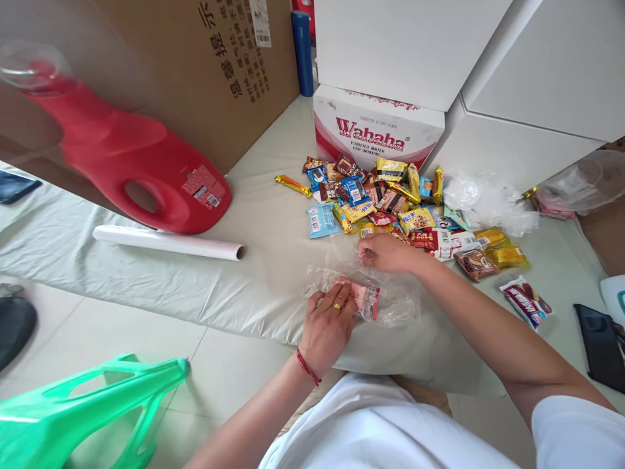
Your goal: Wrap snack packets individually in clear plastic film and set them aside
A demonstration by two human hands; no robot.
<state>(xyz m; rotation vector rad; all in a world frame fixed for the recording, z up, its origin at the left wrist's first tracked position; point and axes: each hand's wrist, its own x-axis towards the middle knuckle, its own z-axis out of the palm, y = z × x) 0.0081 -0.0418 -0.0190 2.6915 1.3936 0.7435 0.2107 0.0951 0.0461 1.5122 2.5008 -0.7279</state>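
A clear plastic bag (398,303) lies spread in front of me, with a pink snack packet (364,296) on or inside it; I cannot tell which. My left hand (329,312), wearing a ring and a red cord, has its fingers bent over the packet and holds it against the surface. Just beyond, my right hand (385,251) pinches the bag's far edge, slightly raised. Part of the packet is hidden under my left fingers. Close behind my right hand is a heap of wrapped snacks (356,189) in several colours.
Behind the snacks stands a Wahaha carton (375,130), with crumpled clear plastic (488,198) to its right. Leftward are a red detergent jug (141,163) and a white roll (168,243). A phone (600,345) lies far right. A green stool (88,410) stands on the floor.
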